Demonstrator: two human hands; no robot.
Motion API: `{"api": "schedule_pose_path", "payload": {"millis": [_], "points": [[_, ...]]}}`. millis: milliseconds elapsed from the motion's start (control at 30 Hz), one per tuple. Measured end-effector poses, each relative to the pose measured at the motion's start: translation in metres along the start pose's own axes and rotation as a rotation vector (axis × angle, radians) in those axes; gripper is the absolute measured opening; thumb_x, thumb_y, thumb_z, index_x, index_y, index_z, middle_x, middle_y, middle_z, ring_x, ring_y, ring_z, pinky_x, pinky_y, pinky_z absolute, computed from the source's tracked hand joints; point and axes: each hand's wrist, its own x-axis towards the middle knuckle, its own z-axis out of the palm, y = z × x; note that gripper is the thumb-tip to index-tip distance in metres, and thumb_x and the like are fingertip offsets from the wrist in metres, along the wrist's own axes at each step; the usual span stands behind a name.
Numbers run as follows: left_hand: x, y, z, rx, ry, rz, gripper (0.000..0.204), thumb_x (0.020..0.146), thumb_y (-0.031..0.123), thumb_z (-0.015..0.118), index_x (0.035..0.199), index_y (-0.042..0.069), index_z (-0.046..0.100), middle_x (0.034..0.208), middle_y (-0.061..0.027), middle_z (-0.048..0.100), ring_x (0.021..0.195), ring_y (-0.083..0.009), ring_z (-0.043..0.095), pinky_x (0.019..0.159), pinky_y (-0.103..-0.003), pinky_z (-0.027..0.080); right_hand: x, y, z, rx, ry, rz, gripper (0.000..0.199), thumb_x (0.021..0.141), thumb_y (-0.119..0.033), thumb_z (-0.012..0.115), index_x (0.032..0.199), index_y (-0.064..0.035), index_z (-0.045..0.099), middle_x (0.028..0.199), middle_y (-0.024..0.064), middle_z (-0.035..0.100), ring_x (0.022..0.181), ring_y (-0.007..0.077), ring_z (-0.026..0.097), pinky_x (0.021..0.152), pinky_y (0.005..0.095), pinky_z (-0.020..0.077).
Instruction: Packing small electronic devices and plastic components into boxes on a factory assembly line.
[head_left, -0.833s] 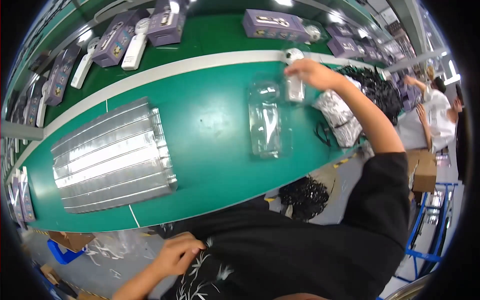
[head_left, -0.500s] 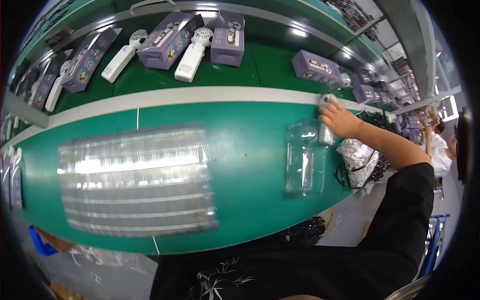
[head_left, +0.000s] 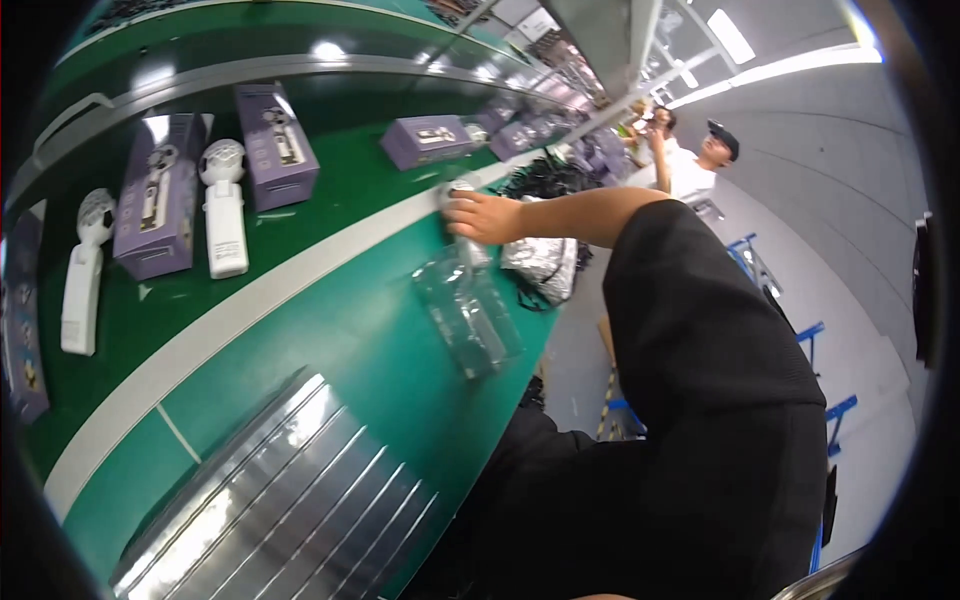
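Reaches in from three o'clock in a black sleeve (head_left: 690, 310), laying the right hand (head_left: 483, 217) over a white device (head_left: 473, 255) on a green table (head_left: 370, 320), a little off centre toward twelve o'clock. Bends the fingers close together across the device's middle, leaving the rounded head visible toward twelve and the lower body toward six; with the thumb and far side hidden, cannot tell whether pinching it or merely resting on it. As for the left hand, outside the frame, cannot tell the grip.

Fronted at the dial's centre by a clear moulded plastic tray (head_left: 468, 318), lying aslant toward five o'clock, just beside the device; cannot tell whether touching it. Flanked near the wrist, at two o'clock, by a wrapped silvery bundle (head_left: 540, 265) and, at one, by a heap of black straps (head_left: 548, 180). Anchored at seven o'clock by a ribbed stack of shiny plastic (head_left: 290, 500). Bordered beyond a pale strip (head_left: 300, 262), from nine to ten o'clock, by purple boxes (head_left: 160, 200) alternating with round-headed white units (head_left: 225, 215). Backed well away, at two o'clock, by a person in white (head_left: 690, 178) under a dark cap (head_left: 723, 137).
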Motion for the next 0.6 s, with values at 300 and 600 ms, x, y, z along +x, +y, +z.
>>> {"api": "schedule_pose_path", "payload": {"millis": [300, 600], "points": [[-0.146, 0.161, -0.096, 0.323, 0.078, -0.561, 0.027, 0.090, 0.012, 0.058, 0.114, 0.004, 0.064, 0.103, -0.0217, 0.067, 0.102, -0.0427, 0.061, 0.087, -0.049, 0.049, 0.001, 0.058, 0.013, 0.238, -0.038, -0.139, 0.019, 0.083, -0.018, 0.055, 0.101, -0.0114, 0.056, 0.101, 0.0057, 0.058, 0.107, 0.0246, 0.054, 0.095, 0.0385, 0.0435], [0.320, 0.409, -0.257, 0.684, 0.443, -0.225, 0.044, 0.089, 0.037, 0.063, 0.109, -0.001, 0.065, 0.101, -0.0203, 0.068, 0.103, -0.0404, 0.061, 0.091, -0.046, 0.048, -0.061, 0.153, 0.037, 0.585, 0.358, 0.105, 0.049, 0.059, -0.024, 0.077, 0.102, -0.0072, 0.062, 0.093, 0.0108, 0.059, 0.095, 0.0298, 0.056, 0.089, 0.0438, 0.0426]]}}
